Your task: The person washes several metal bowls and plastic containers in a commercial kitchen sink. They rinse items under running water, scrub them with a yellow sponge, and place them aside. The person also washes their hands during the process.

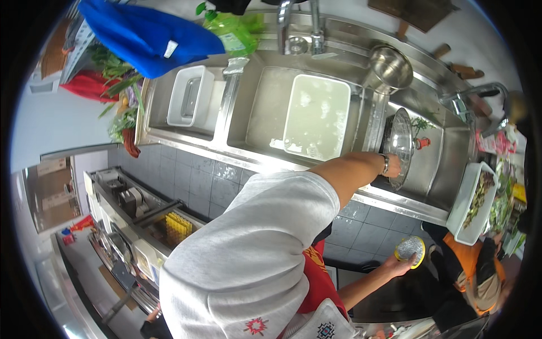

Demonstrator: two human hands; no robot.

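My left hand (393, 165), with a bracelet at the wrist, grips the rim of a round lid (400, 148) that looks like clear glass. The lid stands tilted in the right-hand sink basin (427, 169), and a red-orange knob (422, 143) juts from its right side. Lower down, away from the sink, my right hand (402, 265) holds a round silvery scrubbing pad (410, 251) with a yellow edge. Left of the lid, a white rectangular tub (319, 116) of cloudy, sudsy water fills part of the middle basin.
A steel pot (390, 70) sits on the divider behind the lid. A white bin of leaves (472, 203) rests at the right edge. A white tub (191, 96) stands in the left basin, near a green detergent bottle (233, 36). A person in orange (468, 262) is at lower right.
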